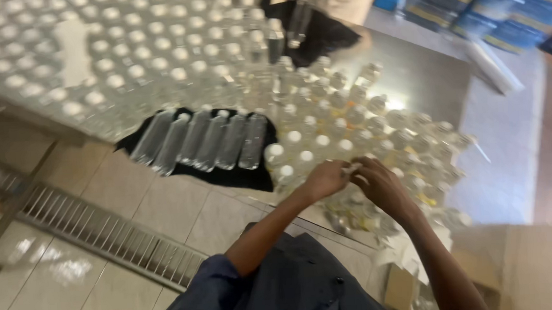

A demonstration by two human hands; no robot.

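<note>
Item: small pale piece (351,169), blurred, pinched between my left hand (325,179) and right hand (380,184), both narrowed on it, above capped clear bottles (301,148) crowding the bench (424,79) (upright, touching); risk, I judge: an elbow swing topples neighbours; piece could drop among them.

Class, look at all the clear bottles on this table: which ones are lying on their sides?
The row of bottles on the black cloth at the table's near edge. They lie flat side by side; the others stand upright.

bottles (326,133) crowd the table | blocked: around hands (354,177) | free: steel strip (411,70)
</note>
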